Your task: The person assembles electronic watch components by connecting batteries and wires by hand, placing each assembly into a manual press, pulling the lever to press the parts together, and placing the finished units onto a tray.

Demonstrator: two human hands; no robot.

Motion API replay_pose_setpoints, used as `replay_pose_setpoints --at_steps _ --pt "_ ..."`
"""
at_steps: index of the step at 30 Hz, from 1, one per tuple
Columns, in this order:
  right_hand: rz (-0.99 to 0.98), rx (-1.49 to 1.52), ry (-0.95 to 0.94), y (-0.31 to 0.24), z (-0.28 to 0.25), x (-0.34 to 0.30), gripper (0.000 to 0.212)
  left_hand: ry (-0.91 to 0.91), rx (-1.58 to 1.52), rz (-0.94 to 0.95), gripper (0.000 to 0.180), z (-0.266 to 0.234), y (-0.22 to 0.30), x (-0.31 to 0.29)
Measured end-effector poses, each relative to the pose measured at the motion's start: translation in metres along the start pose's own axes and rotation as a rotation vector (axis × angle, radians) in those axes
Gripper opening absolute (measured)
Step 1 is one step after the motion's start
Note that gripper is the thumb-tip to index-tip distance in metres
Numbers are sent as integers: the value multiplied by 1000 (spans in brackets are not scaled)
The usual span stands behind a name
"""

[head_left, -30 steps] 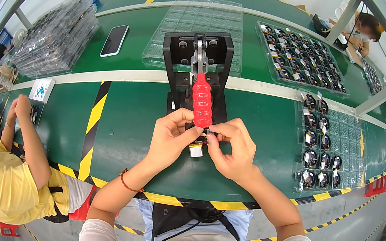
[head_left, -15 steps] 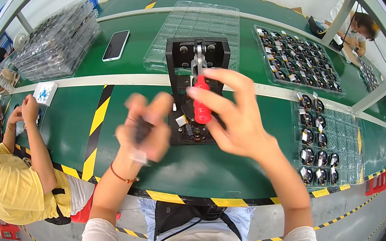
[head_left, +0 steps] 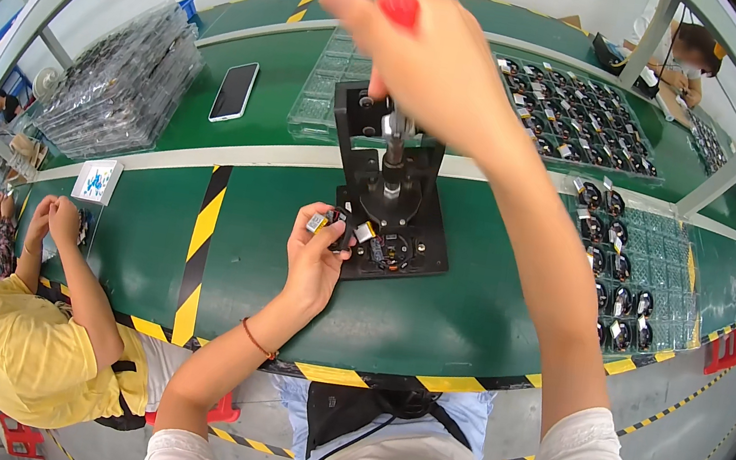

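Observation:
My right hand [head_left: 455,75] is raised over the black toggle-clamp press [head_left: 390,197] and closed around its red lever handle [head_left: 399,6]. The handle's end shows above my fist, and the hand hides the rest. Down at the left side of the press base, my left hand [head_left: 314,265] pinches a small round black electronic part [head_left: 341,232] with a white and yellow label. Another round part with exposed wires and components [head_left: 392,251] lies on the base, below the plunger.
Clear trays of round black parts [head_left: 623,319] lie to the right and far right [head_left: 569,117]. Stacked clear trays [head_left: 127,81], a phone [head_left: 234,93] and a white box [head_left: 97,180] are on the left. A co-worker in yellow [head_left: 41,352] sits at left; another person works far right.
My right hand has swung the red lever upward and away from me. My left hand has moved forward to the press base with the round part. The view has shifted slightly.

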State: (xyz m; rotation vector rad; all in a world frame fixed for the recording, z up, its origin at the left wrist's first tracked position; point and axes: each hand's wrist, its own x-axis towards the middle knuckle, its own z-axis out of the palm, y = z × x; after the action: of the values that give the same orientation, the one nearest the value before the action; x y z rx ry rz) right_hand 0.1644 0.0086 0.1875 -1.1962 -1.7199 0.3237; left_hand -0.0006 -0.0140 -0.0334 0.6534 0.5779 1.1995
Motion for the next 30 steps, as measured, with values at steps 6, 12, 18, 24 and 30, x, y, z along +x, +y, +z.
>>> replay_pose_setpoints --at_steps 6,12,18,24,30 --pt "-76 -559 302 73 14 -2 37 -120 -2 54 26 0 12 -5" --pt "-60 -408 -241 79 23 -162 34 -258 354 197 32 24 55 -41" --pt "19 -218 -368 110 44 -166 45 -435 636 255 28 35 68 -29" --pt "36 -75 -265 114 -16 -187 42 -511 673 -118 17 24 83 -30" --pt "416 -822 234 188 -185 -251 56 -492 927 86 40 23 55 -23"
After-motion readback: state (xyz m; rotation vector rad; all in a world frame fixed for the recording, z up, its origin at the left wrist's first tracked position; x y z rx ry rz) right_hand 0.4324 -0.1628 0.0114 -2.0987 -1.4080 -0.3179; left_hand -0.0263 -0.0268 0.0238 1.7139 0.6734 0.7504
